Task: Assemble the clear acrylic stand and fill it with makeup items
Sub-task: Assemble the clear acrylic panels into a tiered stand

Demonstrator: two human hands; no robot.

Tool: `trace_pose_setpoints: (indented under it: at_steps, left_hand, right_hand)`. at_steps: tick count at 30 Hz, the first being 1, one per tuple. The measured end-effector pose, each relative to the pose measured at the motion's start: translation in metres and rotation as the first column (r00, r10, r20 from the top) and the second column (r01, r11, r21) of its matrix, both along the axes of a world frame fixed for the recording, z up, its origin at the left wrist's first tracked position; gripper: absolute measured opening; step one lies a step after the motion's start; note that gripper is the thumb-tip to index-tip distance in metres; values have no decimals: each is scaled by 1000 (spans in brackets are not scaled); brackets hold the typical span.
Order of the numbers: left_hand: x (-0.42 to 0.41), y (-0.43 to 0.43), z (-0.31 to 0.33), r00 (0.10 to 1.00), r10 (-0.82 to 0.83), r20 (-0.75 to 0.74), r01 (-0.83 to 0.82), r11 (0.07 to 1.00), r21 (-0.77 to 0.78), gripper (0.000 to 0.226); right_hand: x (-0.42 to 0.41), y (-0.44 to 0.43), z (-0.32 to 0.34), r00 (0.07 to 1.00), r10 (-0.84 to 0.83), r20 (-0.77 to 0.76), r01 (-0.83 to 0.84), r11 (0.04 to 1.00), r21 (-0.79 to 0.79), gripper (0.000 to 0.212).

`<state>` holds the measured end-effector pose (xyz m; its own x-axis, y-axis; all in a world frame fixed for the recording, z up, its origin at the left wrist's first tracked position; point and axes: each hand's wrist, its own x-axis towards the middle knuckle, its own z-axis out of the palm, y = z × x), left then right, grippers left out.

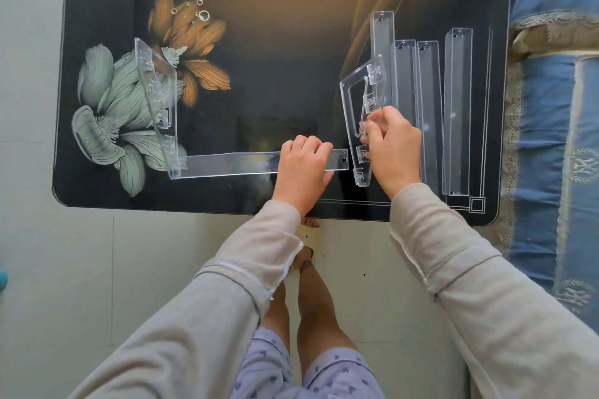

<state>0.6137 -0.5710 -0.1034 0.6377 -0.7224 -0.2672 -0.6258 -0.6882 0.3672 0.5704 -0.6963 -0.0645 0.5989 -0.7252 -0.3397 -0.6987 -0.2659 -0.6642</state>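
soft, even daylight. warm amber glare spreads over the far half of the glossy black flower-printed tabletop (275,100); thin white highlights edge the clear acrylic side panel (158,100). wide-angle distortion bows the table's borders.

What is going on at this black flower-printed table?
A person is mid-assembly. The left hand grips a long clear acrylic shelf strip, whose left end meets an upright clear slotted side panel. The right hand pinches a second clear side panel beside the strip's free end, not yet joined. Four more clear strips lie to the right.
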Motion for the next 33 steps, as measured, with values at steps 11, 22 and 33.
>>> trace_pose_setpoints:
  at_steps: [11,22,33]
  left_hand:
    - [-1,0,0,993,68,-101,-72,997,-34,39]
    - [-1,5,7,993,27,-111,-38,995,-96,41]
    - [-7,7,17,992,4,-124,-20,991,-133,39]
  right_hand:
    - [6,6,-5,991,-118,-62,127,977,169,20]
    - [1,12,-9,985,-157,-70,170,954,248,28]
    - [6,17,-7,995,-14,-104,15,1000,10,26]
